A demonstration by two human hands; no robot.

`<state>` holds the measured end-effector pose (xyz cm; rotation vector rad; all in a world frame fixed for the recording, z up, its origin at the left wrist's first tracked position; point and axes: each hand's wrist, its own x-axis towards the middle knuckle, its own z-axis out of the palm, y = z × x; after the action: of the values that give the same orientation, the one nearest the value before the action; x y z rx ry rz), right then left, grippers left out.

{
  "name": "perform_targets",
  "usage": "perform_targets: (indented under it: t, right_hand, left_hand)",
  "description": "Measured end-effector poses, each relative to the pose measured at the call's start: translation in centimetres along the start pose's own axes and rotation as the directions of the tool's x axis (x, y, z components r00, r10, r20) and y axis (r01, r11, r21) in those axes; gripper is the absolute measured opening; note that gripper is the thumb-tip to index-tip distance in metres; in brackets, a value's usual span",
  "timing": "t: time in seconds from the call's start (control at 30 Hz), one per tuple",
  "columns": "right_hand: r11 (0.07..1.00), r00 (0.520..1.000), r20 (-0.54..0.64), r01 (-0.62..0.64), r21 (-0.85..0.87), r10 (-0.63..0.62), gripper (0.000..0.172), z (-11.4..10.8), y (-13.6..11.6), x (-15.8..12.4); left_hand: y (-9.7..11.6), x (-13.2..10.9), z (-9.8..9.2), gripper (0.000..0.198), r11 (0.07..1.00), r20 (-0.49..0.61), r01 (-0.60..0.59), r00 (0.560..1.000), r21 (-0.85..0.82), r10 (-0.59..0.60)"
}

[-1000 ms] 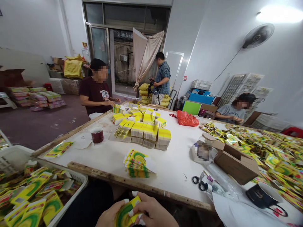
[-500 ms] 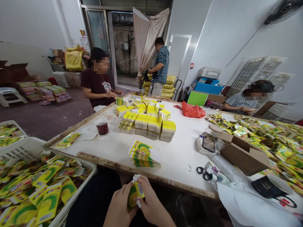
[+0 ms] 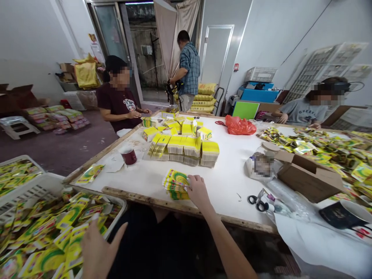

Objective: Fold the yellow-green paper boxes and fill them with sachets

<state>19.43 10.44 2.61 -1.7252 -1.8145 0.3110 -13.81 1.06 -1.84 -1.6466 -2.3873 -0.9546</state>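
Note:
My left hand point(image 3: 100, 246) is over the near rim of a white basket point(image 3: 114, 221) at the lower left. Its thumb and fingers are spread, and nothing is in it. Folded yellow and green boxes point(image 3: 56, 236) fill that basket. My right hand point(image 3: 199, 192) reaches to the front of the table and grips the right end of a fanned stack of flat yellow and green cartons point(image 3: 176, 182). Its thumb lies on the near side, the fingers over the top. How many cartons it pinches is hidden.
Bundles of flat cartons point(image 3: 186, 149) stand mid-table behind my right hand. A maroon mug point(image 3: 128, 156) is to the left; scissors point(image 3: 258, 203), a brown box point(image 3: 309, 178) and a dark mug point(image 3: 344, 215) are to the right. Two people sit at the table; another stands behind.
Both hands were together over my lap around a small yellow box. They have parted: the left went to the basket and opened, the right moved forward to the carton stack. The view shifted slightly.

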Motion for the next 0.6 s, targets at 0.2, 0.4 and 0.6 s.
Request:
perform_targets:
  t: [0.2,0.4,0.6]
  right_hand:
    - [0.996,0.997,0.073,-0.003,-0.087,0.009,0.025,1.0,0.1,0.4]
    - [0.982,0.992,0.121,-0.025,-0.188,0.048,0.015,0.4,-0.7,1.2]
    - [0.966,0.984,0.144,-0.068,-0.251,0.107,0.018,0.7,-1.4,1.6]
  left_hand:
    - [3.5,-4.9,4.5,0.063,0.909,0.195,-0.099,0.962,-0.405,0.192]
    - [5.4,-5.1,4.6,0.048,0.835,0.305,-0.040,0.920,-0.549,0.245]
    - [5.1,-5.5,3.9,0.042,0.812,0.386,0.020,0.886,-0.584,0.255]
